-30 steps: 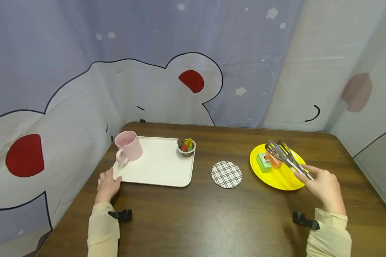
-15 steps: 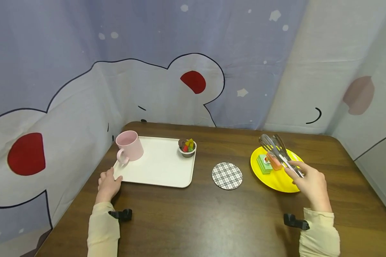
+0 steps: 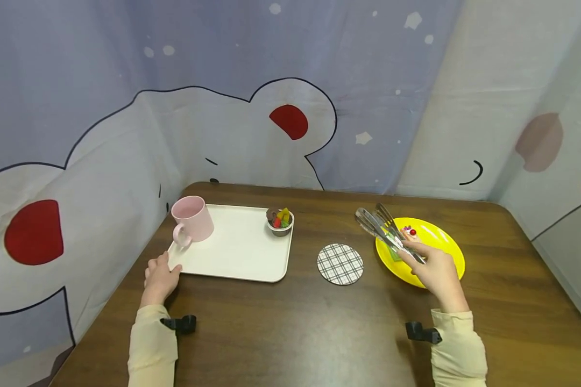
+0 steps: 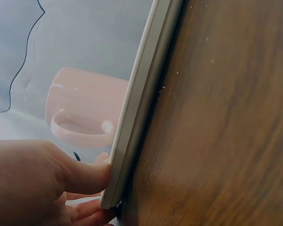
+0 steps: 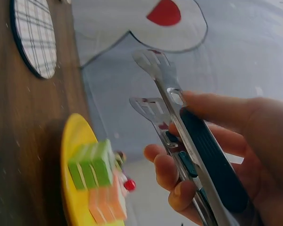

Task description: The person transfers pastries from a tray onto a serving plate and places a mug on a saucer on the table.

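My left hand (image 3: pixel 160 279) holds the near left corner of a white tray (image 3: pixel 237 258). In the left wrist view the thumb presses the tray's edge, with other fingers around the corner. A pink mug (image 3: pixel 196 223) and a small fruit-topped dessert cup (image 3: pixel 280 222) stand on the tray. My right hand (image 3: pixel 438 274) grips metal serving tongs (image 5: pixel 167 99), their two ends spread apart with nothing between them. The tongs are raised over the left side of a yellow plate (image 3: pixel 445 242). On that plate sit a green cake slice (image 5: pixel 92 165) and an orange one (image 5: pixel 108 200), partly hidden in the head view.
A round plaid coaster (image 3: pixel 340 264) lies between the tray and the plate on the brown wooden table (image 3: pixel 281 333). A patterned curtain (image 3: pixel 213 48) hangs behind the table's back edge and down both sides.
My right hand has carried the tongs leftward, from over the plate's right part to its left edge, toward the coaster. The left hand stays at the tray corner.
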Demonstrator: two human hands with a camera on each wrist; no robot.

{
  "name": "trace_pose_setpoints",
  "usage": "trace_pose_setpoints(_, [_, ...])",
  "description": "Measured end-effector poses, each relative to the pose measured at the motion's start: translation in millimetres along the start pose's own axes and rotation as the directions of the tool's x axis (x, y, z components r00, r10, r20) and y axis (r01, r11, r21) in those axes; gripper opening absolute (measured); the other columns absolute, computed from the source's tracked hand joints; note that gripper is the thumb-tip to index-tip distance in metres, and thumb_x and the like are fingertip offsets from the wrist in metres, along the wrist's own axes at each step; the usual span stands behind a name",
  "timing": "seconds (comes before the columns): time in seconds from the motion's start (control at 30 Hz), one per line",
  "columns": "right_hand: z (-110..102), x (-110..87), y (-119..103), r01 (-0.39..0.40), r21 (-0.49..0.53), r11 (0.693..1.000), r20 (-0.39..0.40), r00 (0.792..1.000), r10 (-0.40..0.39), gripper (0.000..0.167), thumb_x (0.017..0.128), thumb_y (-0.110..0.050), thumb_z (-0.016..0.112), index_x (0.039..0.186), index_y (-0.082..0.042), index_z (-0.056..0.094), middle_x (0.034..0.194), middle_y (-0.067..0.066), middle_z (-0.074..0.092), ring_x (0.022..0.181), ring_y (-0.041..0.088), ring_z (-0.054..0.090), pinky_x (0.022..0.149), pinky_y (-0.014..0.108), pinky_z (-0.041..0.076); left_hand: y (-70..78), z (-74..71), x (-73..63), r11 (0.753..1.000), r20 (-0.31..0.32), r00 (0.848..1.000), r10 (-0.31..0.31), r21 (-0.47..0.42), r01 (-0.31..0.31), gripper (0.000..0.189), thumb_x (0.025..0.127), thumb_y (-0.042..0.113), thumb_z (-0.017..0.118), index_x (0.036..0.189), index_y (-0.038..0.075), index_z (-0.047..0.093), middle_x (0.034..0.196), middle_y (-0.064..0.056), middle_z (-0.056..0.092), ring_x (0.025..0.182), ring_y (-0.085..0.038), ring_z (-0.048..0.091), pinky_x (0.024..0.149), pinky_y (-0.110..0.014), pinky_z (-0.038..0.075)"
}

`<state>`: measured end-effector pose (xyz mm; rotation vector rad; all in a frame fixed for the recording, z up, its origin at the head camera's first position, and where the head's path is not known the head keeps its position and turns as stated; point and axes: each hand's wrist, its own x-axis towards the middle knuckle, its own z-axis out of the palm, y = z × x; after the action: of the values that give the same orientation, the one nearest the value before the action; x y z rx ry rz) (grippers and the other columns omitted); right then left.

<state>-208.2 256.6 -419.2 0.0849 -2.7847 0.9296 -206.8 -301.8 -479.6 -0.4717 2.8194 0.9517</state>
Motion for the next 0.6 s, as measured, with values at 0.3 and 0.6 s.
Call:
trace_pose_setpoints(0.3, [26, 4.7, -19, 0.054, 0.044, 0.998, -0.037, 0.998, -0.053, 0.027, 0.093, -0.017, 0.064, 0.113, -0.001, 0.071, 0.104, 0.024, 0.071, 0.062, 0.019, 0.057, 0.053, 0.024, 0.04, 1.3, 0.4, -0.6, 1.0, 0.006, 1.0, -0.01, -0.008, 0.01, 0.066, 0.101, 0.018, 0.037, 0.149, -0.013, 0.005, 0.146, -0.042, 0.008, 0.134, -0.058, 0.01, 0.108, -0.067, 0.017])
trace_pose_setpoints(0.6, [40, 5.3, -31, 0.063, 0.081, 0.995, 0.007, 0.998, -0.064, 0.026, 0.09, -0.015, 0.068, 0.113, -0.003, 0.072, 0.109, 0.019, 0.072, 0.067, 0.019, 0.055, 0.056, 0.024, 0.041, 2.4, -1.0, -1.8, 1.0, 0.005, 1.0, -0.01, -0.004, 0.01, 0.066, 0.101, 0.019, 0.037, 0.149, -0.013, 0.005, 0.145, -0.042, 0.008, 0.134, -0.058, 0.01, 0.108, -0.067, 0.017])
